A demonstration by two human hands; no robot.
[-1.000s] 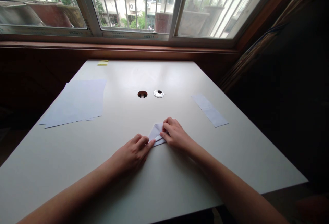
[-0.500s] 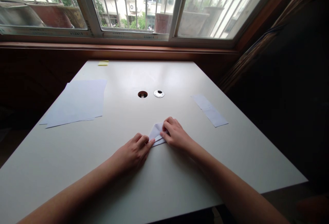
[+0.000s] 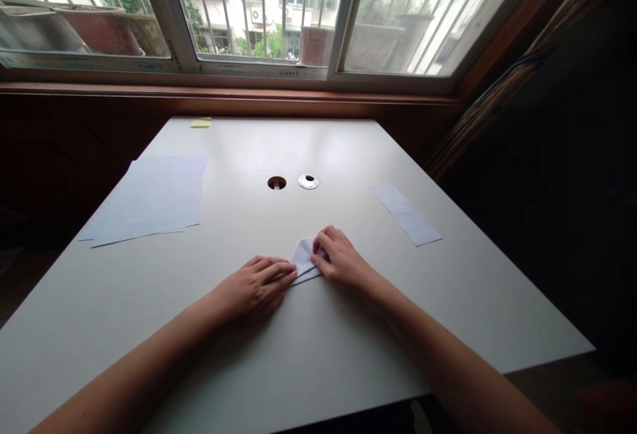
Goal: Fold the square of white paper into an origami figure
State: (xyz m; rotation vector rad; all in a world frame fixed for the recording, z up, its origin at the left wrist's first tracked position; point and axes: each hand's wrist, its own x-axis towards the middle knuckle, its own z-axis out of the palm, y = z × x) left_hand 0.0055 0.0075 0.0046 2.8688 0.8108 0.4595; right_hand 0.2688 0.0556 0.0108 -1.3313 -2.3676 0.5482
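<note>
A small folded piece of white paper (image 3: 303, 256) lies on the white table (image 3: 318, 354) between my two hands. My left hand (image 3: 256, 288) rests flat on the table, fingers stretched toward the paper and touching its left edge. My right hand (image 3: 338, 258) has its fingers curled and pinched on the paper's right side, covering part of it.
A stack of white sheets (image 3: 149, 198) lies at the left. A narrow paper strip (image 3: 405, 214) lies at the right. A cable hole (image 3: 277, 182) and its round cap (image 3: 308, 182) sit mid-table. Yellow sticky notes (image 3: 200, 123) are at the far edge, under the window.
My left hand has flattened and spread its fingers along the paper's left edge. The right hand has stayed in place on the paper.
</note>
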